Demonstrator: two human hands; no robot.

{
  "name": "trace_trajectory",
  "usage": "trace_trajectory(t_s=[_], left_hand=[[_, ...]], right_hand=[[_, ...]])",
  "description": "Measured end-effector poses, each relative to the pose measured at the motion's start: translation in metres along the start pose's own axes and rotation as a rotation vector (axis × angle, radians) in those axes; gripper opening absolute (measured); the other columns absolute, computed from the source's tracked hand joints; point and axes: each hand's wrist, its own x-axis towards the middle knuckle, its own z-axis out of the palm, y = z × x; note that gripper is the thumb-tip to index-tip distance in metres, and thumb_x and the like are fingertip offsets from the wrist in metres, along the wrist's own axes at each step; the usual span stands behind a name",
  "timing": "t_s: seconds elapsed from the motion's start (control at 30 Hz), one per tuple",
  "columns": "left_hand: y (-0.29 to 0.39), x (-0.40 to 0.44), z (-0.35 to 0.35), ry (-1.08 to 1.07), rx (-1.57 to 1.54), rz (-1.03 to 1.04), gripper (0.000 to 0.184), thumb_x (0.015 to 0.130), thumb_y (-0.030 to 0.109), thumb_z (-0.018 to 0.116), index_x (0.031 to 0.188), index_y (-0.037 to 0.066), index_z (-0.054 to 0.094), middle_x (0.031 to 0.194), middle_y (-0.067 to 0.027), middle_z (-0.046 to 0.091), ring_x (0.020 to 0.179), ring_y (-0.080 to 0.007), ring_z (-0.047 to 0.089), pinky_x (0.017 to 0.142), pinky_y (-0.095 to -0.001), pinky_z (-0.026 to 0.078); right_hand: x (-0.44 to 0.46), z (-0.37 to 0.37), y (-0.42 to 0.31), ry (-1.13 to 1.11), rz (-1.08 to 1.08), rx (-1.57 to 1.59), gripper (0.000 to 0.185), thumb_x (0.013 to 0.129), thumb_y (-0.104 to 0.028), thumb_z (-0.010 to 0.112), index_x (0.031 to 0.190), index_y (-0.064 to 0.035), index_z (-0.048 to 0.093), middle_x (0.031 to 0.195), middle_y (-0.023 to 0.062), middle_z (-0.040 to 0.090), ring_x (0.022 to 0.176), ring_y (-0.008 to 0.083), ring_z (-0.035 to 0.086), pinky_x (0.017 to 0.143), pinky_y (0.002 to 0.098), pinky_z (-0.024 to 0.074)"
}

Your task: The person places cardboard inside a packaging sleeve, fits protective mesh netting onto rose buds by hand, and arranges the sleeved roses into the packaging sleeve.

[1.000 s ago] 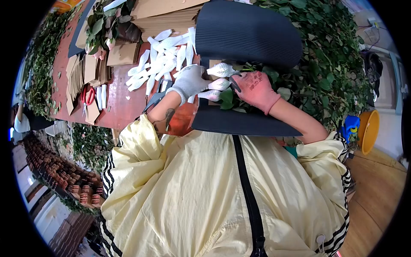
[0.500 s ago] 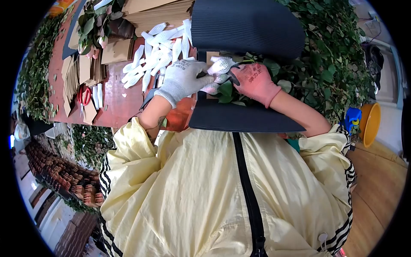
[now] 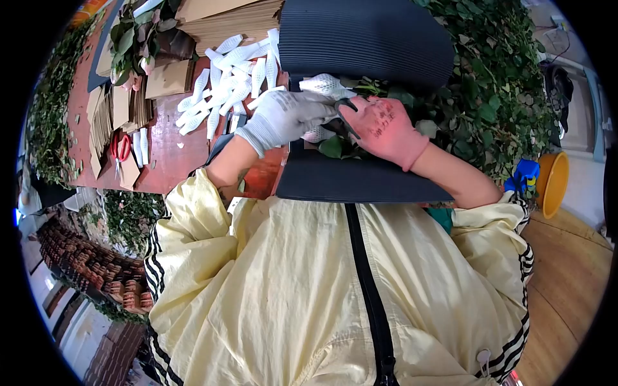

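My left hand (image 3: 286, 116), in a grey-white glove, reaches in from the left with its fingers closed over a net-sleeved rose, which they mostly cover. Against those fingertips my right hand (image 3: 380, 125), in a red glove with dark fingertips, is closed in a pinch; what lies inside it is hidden. Just above the fingers lies a rose in a white foam net (image 3: 324, 84). Another netted rose (image 3: 317, 134) shows below them. Green leaves (image 3: 331, 147) and stems stick out under my right hand. All of this lies between two black ribbed flaps (image 3: 367, 42).
Loose white foam nets (image 3: 235, 83) are piled on the red table (image 3: 170, 154). Red-handled scissors (image 3: 120, 149), cardboard pieces (image 3: 170, 78) and pink roses (image 3: 135, 80) lie farther left. Dense foliage (image 3: 496, 96) fills the right, above a yellow basin (image 3: 552, 185).
My left hand has moved right and over the middle netted rose, meeting my right fingertips. The upper netted rose now lies slightly higher and farther left. The view has shifted a little.
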Motion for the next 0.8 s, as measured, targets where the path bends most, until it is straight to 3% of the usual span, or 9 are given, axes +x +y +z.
trace_trajectory(t_s=[0.03, 0.1, 0.23, 0.3, 0.43, 0.5, 0.53, 0.8], left_hand=[[-0.005, 0.000, -0.001, 0.003, -0.125, -0.023, 0.031, 0.081, 0.018, 0.059, 0.111, 0.024, 0.064, 0.114, 0.0007, 0.063, 0.093, -0.0206, 0.063, 0.076, -0.0349, 0.051], [-0.011, -0.001, -0.002, 0.002, -0.376, -0.068, 0.023, 0.083, 0.016, 0.061, 0.105, 0.016, 0.069, 0.115, -0.0022, 0.063, 0.098, -0.0220, 0.062, 0.085, -0.0331, 0.049], [-0.009, 0.000, 0.004, 0.079, -0.193, 0.019, 0.022, 0.082, 0.020, 0.061, 0.102, 0.020, 0.070, 0.112, 0.0008, 0.064, 0.095, -0.0212, 0.063, 0.082, -0.0333, 0.050], [-0.002, 0.002, -0.005, 0.026, -0.166, -0.006, 0.021, 0.082, 0.021, 0.061, 0.102, 0.021, 0.070, 0.112, 0.0017, 0.063, 0.094, -0.0208, 0.063, 0.081, -0.0337, 0.051], [-0.001, 0.001, -0.006, -0.113, -0.101, -0.021, 0.025, 0.083, 0.020, 0.055, 0.104, 0.027, 0.068, 0.113, 0.0054, 0.062, 0.093, -0.0185, 0.064, 0.078, -0.0350, 0.051], [-0.001, 0.001, -0.003, -0.073, -0.132, -0.035, 0.025, 0.083, 0.021, 0.056, 0.103, 0.027, 0.068, 0.112, 0.0053, 0.062, 0.092, -0.0187, 0.064, 0.077, -0.0349, 0.051], [-0.002, 0.001, -0.001, -0.038, -0.162, -0.048, 0.024, 0.083, 0.022, 0.056, 0.103, 0.027, 0.068, 0.112, 0.0051, 0.062, 0.091, -0.0189, 0.064, 0.077, -0.0348, 0.051], [0.003, -0.007, -0.004, 0.062, -0.230, -0.009, 0.020, 0.083, 0.027, 0.059, 0.101, 0.023, 0.068, 0.107, 0.0006, 0.064, 0.089, -0.0220, 0.063, 0.074, -0.0358, 0.050]], right_hand=[[-0.002, -0.009, 0.001, 0.145, -0.085, 0.014, 0.019, 0.082, -0.021, 0.055, 0.098, -0.0117, 0.054, 0.088, 0.0084, 0.061, 0.081, 0.0218, 0.062, 0.071, 0.0338, 0.0476], [-0.001, -0.007, -0.003, 0.014, -0.129, 0.018, 0.021, 0.083, -0.024, 0.056, 0.099, -0.0106, 0.054, 0.088, 0.0078, 0.061, 0.080, 0.0225, 0.062, 0.072, 0.0333, 0.0473], [0.004, 0.012, -0.006, -0.103, -0.077, 0.079, 0.032, 0.079, -0.031, 0.062, 0.099, -0.0074, 0.052, 0.088, 0.0072, 0.062, 0.084, 0.0238, 0.063, 0.072, 0.0338, 0.0482], [0.010, 0.004, -0.008, -0.311, -0.083, 0.055, 0.032, 0.079, -0.030, 0.062, 0.099, -0.0065, 0.053, 0.085, 0.0071, 0.062, 0.085, 0.0242, 0.063, 0.071, 0.0357, 0.0491], [0.004, 0.001, 0.001, -0.260, -0.153, 0.054, 0.029, 0.077, -0.026, 0.062, 0.097, -0.0065, 0.054, 0.083, 0.0077, 0.063, 0.082, 0.0246, 0.064, 0.069, 0.0375, 0.0500], [-0.002, -0.002, 0.009, -0.140, -0.215, 0.067, 0.046, 0.075, -0.030, 0.065, 0.114, -0.0079, 0.054, 0.090, 0.0064, 0.061, 0.085, 0.0242, 0.061, 0.072, 0.0373, 0.0470], [0.000, -0.007, 0.009, -0.275, -0.124, 0.065, 0.044, 0.074, -0.026, 0.065, 0.112, -0.0075, 0.055, 0.087, 0.0061, 0.060, 0.083, 0.0239, 0.062, 0.071, 0.0371, 0.0480], [-0.006, 0.018, 0.007, -0.214, -0.167, 0.108, 0.040, 0.074, -0.024, 0.065, 0.110, -0.0081, 0.057, 0.089, 0.0041, 0.059, 0.083, 0.0225, 0.062, 0.069, 0.0363, 0.0475]])
